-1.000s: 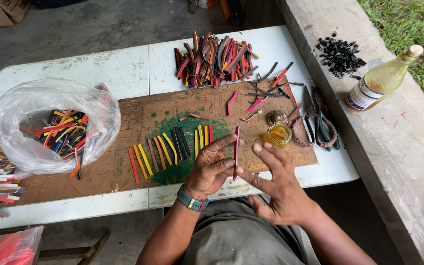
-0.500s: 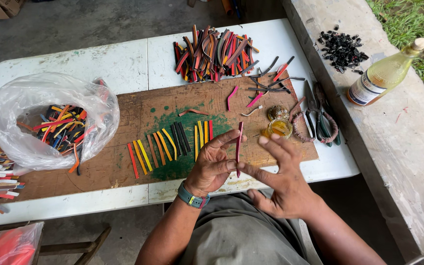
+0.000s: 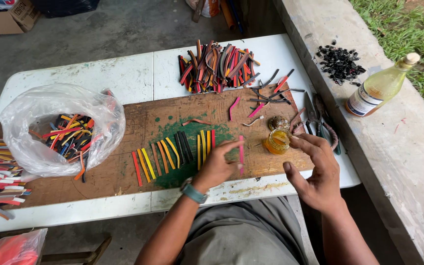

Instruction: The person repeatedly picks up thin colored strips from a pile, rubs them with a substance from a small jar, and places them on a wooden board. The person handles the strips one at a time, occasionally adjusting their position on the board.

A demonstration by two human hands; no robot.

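My left hand [image 3: 218, 167] pinches a thin pink rubber strip [image 3: 241, 151] upright over the wooden board [image 3: 138, 120]. A teal wristband sits on that wrist. My right hand [image 3: 315, 169] hovers with spread fingers just right of a small open jar of amber glue [image 3: 277, 141]; it holds nothing. Left of my left hand lies a row of several coloured strips [image 3: 172, 149], red, yellow, orange, black, laid side by side on a green paint patch.
A clear plastic bag of mixed strips [image 3: 60, 130] rests at the board's left. A big pile of strips [image 3: 217, 66] lies at the back. Pliers and scissors [image 3: 317, 122] lie right of the jar. A bottle of yellow liquid [image 3: 379, 88] and black scraps [image 3: 339, 61] sit on the concrete ledge.
My right hand has let go of the pink strip and moved right, toward the glue jar. The left hand keeps the strip.
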